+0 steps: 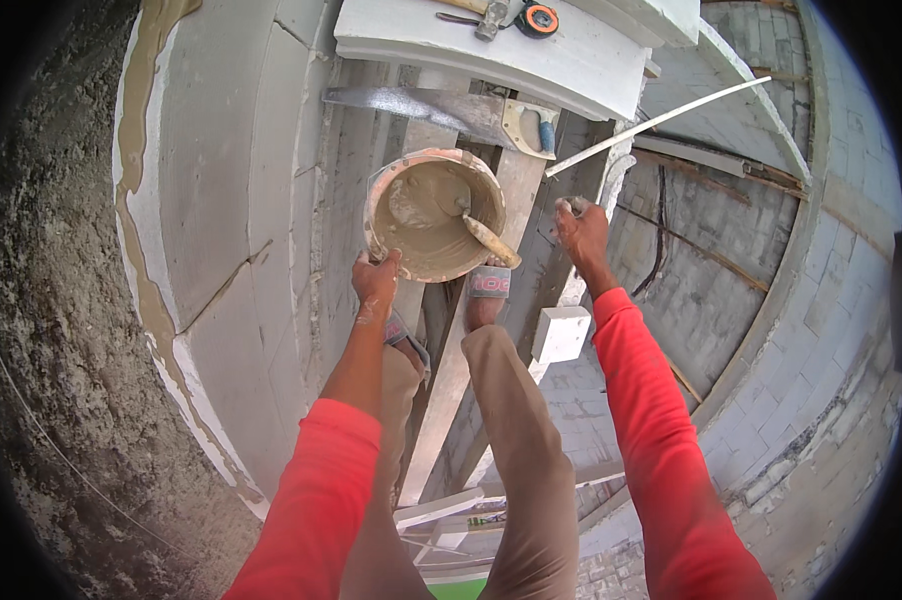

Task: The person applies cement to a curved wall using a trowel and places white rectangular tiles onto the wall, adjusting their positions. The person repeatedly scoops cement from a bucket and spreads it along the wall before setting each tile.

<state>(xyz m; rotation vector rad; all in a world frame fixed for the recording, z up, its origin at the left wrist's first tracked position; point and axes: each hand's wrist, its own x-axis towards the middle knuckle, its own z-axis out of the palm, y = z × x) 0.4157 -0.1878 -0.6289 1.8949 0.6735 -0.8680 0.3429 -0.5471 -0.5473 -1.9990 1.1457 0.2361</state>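
A round bucket point(441, 156) stands on the planks in front of me, with wet grey-brown mortar point(421, 240) inside. A trowel point(492, 242) lies in it, its wooden handle resting over the near right rim and its blade hidden in the mortar. My left hand point(376, 280) grips the bucket's near left rim. To the right of the bucket, my right hand point(581, 230) is raised with its fingers curled together. A thin line shows beside those fingers, but what they hold is unclear. Beyond the bucket lies a handsaw point(451, 112) with a pale and blue handle.
White blocks point(491, 55) at the far side carry a hammer point(493, 18) and a tape measure point(537, 20). A block wall point(216, 150) with mortar along its top point(143, 130) runs on the left. My feet stand on narrow planks point(441, 420) with gaps between. A white strip point(661, 122) slants at right.
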